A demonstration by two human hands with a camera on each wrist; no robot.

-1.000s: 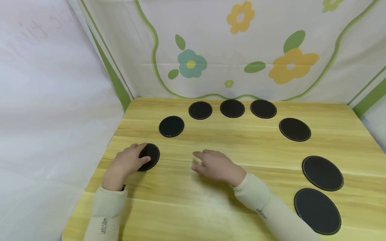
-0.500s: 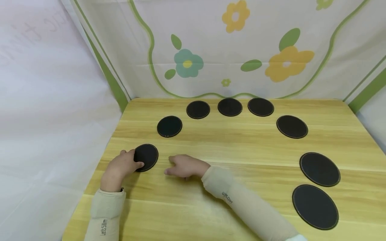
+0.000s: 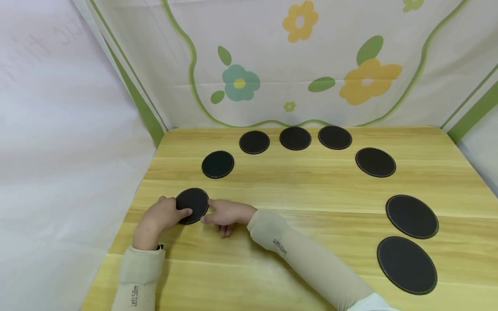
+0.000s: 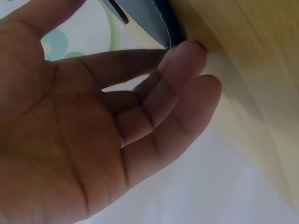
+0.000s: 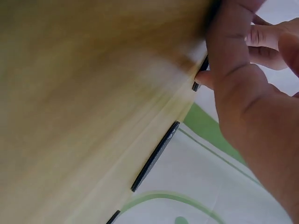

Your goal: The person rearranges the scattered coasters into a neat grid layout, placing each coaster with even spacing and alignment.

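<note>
A round black coaster [image 3: 193, 202] with a stitched rim lies at the front left of the table, between both hands. My left hand [image 3: 161, 218] grips its left side, the thumb laid over the top face and the other fingers at the edge. In the left wrist view the coaster [image 4: 149, 18] shows at the top, fingertips right at its rim. On the opposite side, my right hand [image 3: 227, 214] holds the coaster's right edge between index finger and thumb, its other fingers curled below. Seen from the right wrist, this hand [image 5: 247, 93] hides much of the coaster.
Several similar black coasters form an arc on the wooden table [image 3: 295, 259]: the nearest on the left [image 3: 218, 164], others along the back [image 3: 295, 138] and down the right side [image 3: 407, 265]. A flower-printed cloth [image 3: 280, 60] hangs behind the table, with white cloth at the left.
My right hand has reached left across the table to the coaster's right edge. The left thumb and fingers have drawn back toward its left side, and the coaster has shifted slightly right.
</note>
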